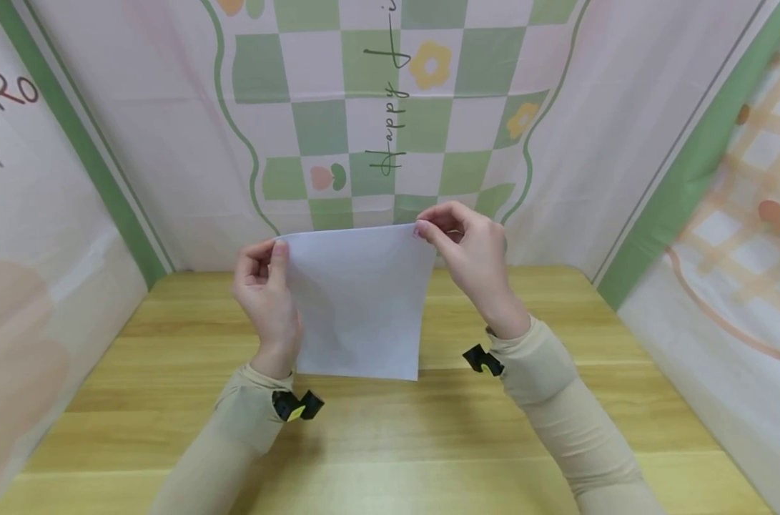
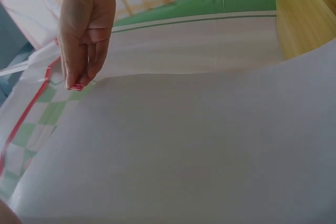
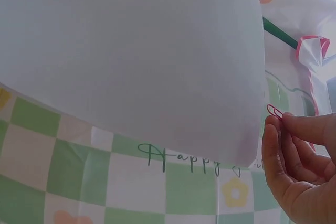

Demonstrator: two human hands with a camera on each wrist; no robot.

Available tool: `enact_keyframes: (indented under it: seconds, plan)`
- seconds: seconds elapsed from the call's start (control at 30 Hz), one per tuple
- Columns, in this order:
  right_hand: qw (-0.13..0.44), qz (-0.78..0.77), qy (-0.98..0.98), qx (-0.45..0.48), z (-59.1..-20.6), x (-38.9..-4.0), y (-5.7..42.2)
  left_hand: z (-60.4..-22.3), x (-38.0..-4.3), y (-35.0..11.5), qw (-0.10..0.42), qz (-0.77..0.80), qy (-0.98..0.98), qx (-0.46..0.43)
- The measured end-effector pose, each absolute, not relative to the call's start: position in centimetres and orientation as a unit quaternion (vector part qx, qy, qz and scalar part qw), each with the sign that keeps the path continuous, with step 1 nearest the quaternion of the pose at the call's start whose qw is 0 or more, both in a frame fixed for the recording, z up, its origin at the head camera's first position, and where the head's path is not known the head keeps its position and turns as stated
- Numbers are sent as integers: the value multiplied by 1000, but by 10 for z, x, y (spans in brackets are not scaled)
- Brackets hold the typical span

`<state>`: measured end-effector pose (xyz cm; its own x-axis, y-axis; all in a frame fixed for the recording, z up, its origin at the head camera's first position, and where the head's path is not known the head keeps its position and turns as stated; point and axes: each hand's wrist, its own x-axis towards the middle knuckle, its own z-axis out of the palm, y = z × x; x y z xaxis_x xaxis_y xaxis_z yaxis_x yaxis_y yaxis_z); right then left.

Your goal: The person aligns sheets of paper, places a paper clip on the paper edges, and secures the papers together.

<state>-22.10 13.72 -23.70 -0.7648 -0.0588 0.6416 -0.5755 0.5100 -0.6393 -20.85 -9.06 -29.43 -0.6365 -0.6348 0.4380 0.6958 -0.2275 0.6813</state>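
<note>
A white sheet of paper (image 1: 360,300) hangs upright above the table. My left hand (image 1: 269,286) pinches its upper left corner between thumb and fingers. By the upper right corner, my right hand (image 1: 470,257) pinches a small red paper clip (image 3: 274,112) between thumb and fingertips. In the right wrist view the clip sticks out of the right hand (image 3: 299,161) just beside the paper's edge, apart from it. The left wrist view has the paper (image 2: 199,145) across most of it, with the right hand (image 2: 89,35) and a bit of red at its fingertips beyond.
Below lies a wood-grain table (image 1: 377,458). A green-and-white checked cloth (image 1: 370,121) with lettering hangs behind it, and printed cloth walls (image 1: 61,236) stand at both sides. Each sleeve cuff carries a small black wrist camera (image 1: 297,405).
</note>
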Motion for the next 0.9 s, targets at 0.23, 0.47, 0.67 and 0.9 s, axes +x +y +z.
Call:
enact_keyframes:
  seconds: [0.23,0.47,0.67,0.9]
  plan:
    - [289,455,-817,204,-234,-222,130,-295,-209,-89,421,-787,-450,-31]
    - [310,445,-814,208,-231,-226,124,-295,-210,-86,426,-785,-448,-37]
    - [324,446,-805,220,-230,-229,118,-295,-210,-84,431,-785,-443,-46]
    - [336,456,-792,228,-228,-231,112,-296,-211,-84,425,-787,-444,-48]
